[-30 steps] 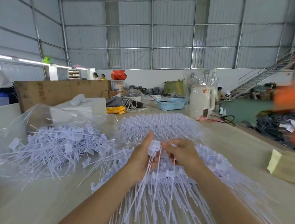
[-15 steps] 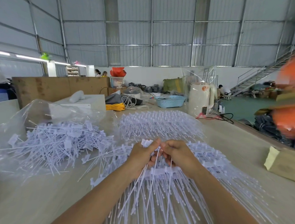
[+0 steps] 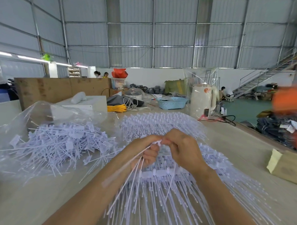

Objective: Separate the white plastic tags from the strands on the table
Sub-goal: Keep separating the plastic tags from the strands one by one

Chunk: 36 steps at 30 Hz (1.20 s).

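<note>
Currently both hands meet at frame centre above the surface (image 3: pixel 37 198). Left hand (image 3: pixel 146 151) fingers curled round a bundle of white strands (image 3: pixel 129 169) that trail down-left from the fist. Right hand (image 3: pixel 183 148) pinches a small white tag (image 3: pixel 157 142) at the top of that bundle, fingertips touching the left hand's. Below the hands: a rack of joined tags (image 3: pixel 157 173) with strands fanning toward the bottom edge. Centre left: pile of loose tags (image 3: pixel 60 143) lying on clear plastic bag (image 3: pixel 42 112). Blue basket (image 3: pixel 172 102) and white kettle (image 3: pixel 201 99) sit further back.
</note>
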### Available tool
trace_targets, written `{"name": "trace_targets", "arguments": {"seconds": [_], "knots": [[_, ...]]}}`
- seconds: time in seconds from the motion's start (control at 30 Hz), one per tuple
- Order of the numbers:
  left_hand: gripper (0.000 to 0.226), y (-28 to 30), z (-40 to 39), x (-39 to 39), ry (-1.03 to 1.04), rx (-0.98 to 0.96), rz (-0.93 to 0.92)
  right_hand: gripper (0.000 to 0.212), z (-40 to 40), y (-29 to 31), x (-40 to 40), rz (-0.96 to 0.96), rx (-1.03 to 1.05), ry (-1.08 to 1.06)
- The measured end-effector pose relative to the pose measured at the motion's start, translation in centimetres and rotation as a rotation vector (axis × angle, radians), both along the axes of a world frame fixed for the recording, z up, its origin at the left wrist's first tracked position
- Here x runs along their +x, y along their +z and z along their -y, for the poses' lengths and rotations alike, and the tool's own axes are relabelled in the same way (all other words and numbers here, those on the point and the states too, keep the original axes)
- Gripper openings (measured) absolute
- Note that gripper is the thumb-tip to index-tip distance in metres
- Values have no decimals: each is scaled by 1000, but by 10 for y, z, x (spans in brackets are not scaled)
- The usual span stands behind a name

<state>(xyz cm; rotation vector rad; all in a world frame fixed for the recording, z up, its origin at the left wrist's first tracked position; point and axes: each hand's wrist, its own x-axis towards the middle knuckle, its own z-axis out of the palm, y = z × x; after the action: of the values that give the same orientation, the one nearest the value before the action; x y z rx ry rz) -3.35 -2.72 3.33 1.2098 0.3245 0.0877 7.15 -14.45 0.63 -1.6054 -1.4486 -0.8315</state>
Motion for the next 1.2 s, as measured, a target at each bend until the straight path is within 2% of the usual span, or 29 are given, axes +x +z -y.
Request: {"name": "trace_targets", "arguments": {"seconds": [0.03, 0.1, 0.17, 0.2, 0.27, 0.33, 0.43, 0.53, 0.6, 0.67, 0.77, 0.83, 0.93, 0.97, 1.13, 1.2], "knots": [[21, 3, -1, -4, -83, -68, 23, 16, 4, 5, 4, -141, 81, -18], [30, 5, -5, -9, -151, -77, 75, 19, 22, 16, 18, -610, 295, -1], [26, 2, -6, -8, -66, 2, 152, 22, 42, 23, 28, -1068, 589, 190], [22, 0, -4, -4, -1, 52, 199, 23, 47, 26, 30, -1237, 680, 334], [17, -7, 3, 4, 124, 130, 243, 21, 45, 28, 26, -1424, 654, 548], [19, -15, 11, 11, 205, 150, 225, 16, 31, 24, 12, -1414, 401, 558], [33, -20, 21, 15, 195, 136, 198, 18, 7, 13, -10, -1168, 81, 350], [60, -21, 26, 16, 96, 37, 186, 22, -4, 4, -21, -979, 30, 292], [73, -21, 28, 19, 80, -9, 179, 16, -6, 0, -22, -941, -27, 290], [79, -22, 31, 23, 122, -34, 179, 11, -10, -3, -23, -925, -120, 252], [72, -24, 33, 28, 198, -63, 164, 23, -14, -6, -24, -859, -249, 177], [71, -21, 32, 25, 182, -51, 142, 26, -12, -4, -26, -866, -290, 205], [83, -15, 29, 19, 108, 4, 117, 14, -6, -1, -23, -816, -298, 250], [83, -13, 30, 18, 107, 8, 113, 16, -5, -1, -22, -814, -288, 249], [71, -9, 46, 25, 309, 60, 145, 12, 0, 3, -16, -831, -214, 226], [69, -11, 48, 23, 301, 91, 156, 22, 1, 4, -11, -865, -142, 180]]}}
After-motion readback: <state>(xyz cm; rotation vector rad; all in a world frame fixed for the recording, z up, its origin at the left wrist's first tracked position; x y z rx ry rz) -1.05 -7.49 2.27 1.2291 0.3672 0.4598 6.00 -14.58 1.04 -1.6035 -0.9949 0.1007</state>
